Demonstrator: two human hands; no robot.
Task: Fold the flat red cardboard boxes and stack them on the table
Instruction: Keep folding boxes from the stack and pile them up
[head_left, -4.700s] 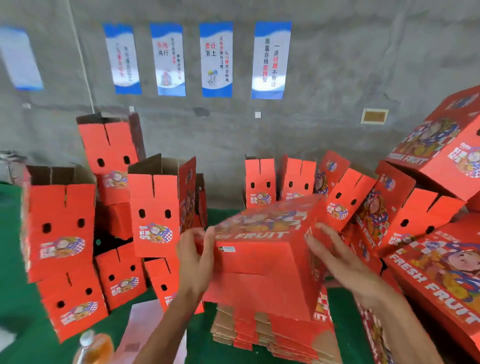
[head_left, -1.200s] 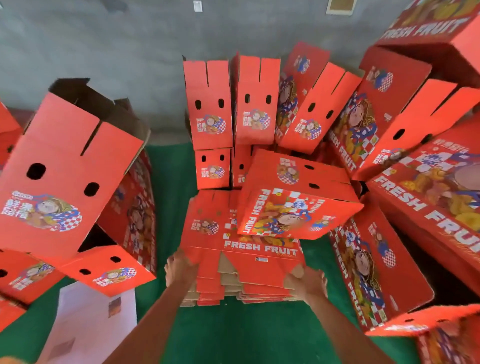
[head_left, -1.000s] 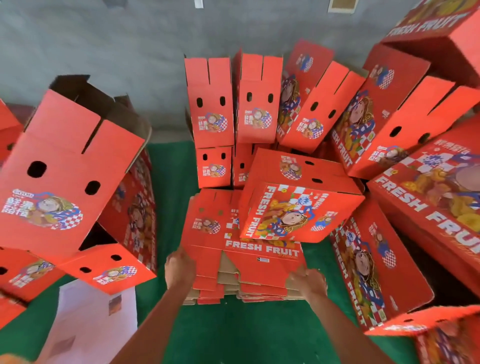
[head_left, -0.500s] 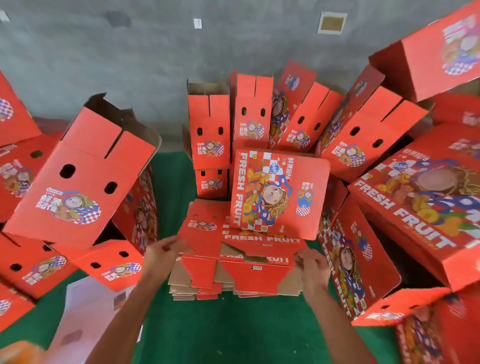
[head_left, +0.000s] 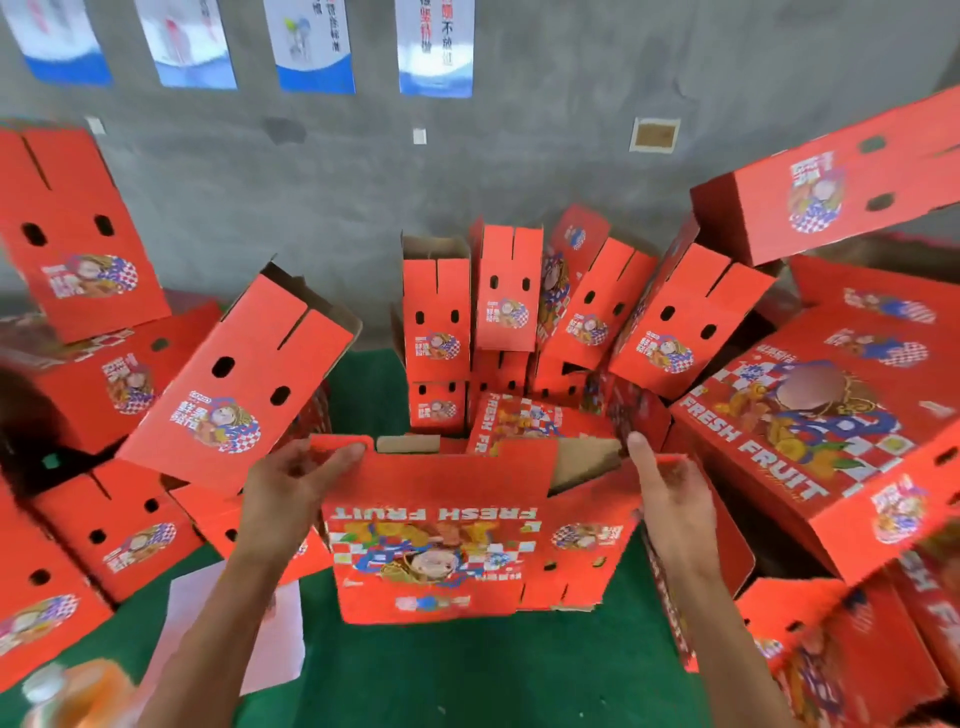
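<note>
Flat red box (head_left: 447, 540) held up between both hands above the green table (head_left: 467, 675).
Its top-left flap is pinched by the left hand (head_left: 291, 483); the right edge is apparently gripped by the right hand (head_left: 675, 499), thumb raised.

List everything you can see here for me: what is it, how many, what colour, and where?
flat box: one, red with a cartoon print, held up in the middle, still unfolded
folded boxes: many, red, piled left, right and along the wall; too many overlap to count
table: one, green top, under everything
paper sheet: one, white, near left on the table
bottle: one, orange, blurred, bottom left corner
posters: four, blue and white, on the grey wall
left hand: grips the flat box's left top edge
right hand: holds the flat box's right side
</note>
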